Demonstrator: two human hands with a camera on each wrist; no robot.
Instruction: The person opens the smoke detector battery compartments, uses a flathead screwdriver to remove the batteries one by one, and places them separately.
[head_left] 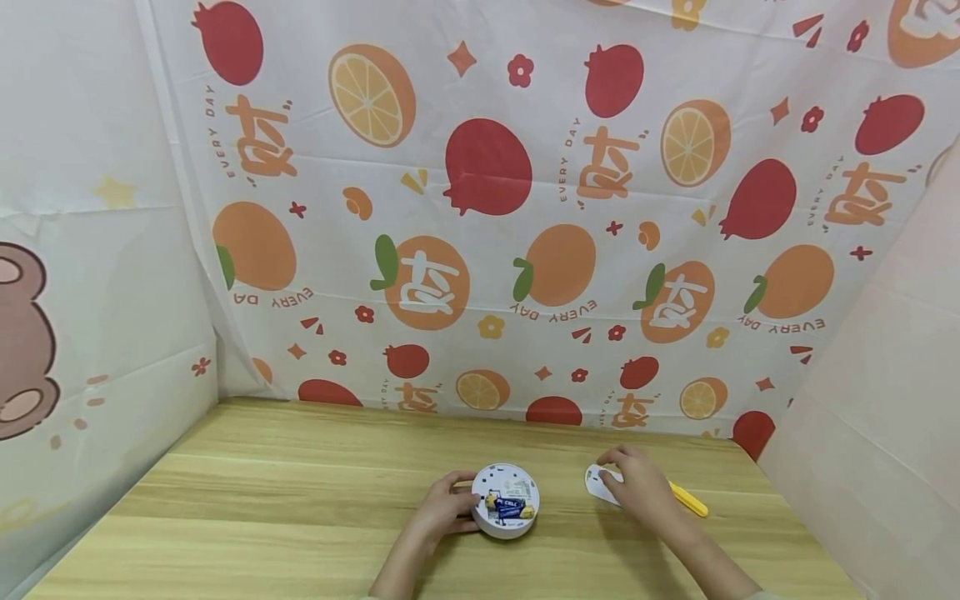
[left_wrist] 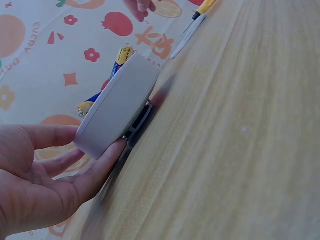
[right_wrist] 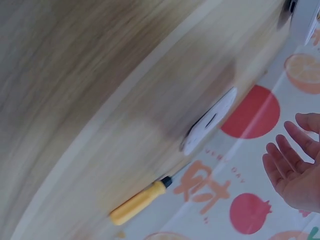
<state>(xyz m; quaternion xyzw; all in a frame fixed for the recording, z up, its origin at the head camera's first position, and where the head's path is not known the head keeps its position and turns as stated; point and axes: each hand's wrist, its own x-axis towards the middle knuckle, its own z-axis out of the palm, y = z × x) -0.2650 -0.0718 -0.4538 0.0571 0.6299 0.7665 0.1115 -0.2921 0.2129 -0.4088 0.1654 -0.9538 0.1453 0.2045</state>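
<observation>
My left hand (head_left: pixel 442 507) grips the side of a round white device (left_wrist: pixel 120 105), its thumb low on one side and fingers on the other. Blue-and-yellow batteries (head_left: pixel 512 507) sit on the device's upward face and stick up above its rim in the left wrist view. Over a flat white plate (right_wrist: pixel 212 120) with a slot hovers my right hand (right_wrist: pixel 297 167), fingers loosely extended and holding nothing. From the head view, that hand overlaps part of the plate.
A screwdriver with a yellow handle (right_wrist: pixel 137 202) lies on the wooden table (head_left: pixel 300 500) beside the plate, partly behind the right hand in the head view. Fruit-printed cloth (head_left: pixel 487 333) hangs along the table's back edge, with pale cloth at both sides.
</observation>
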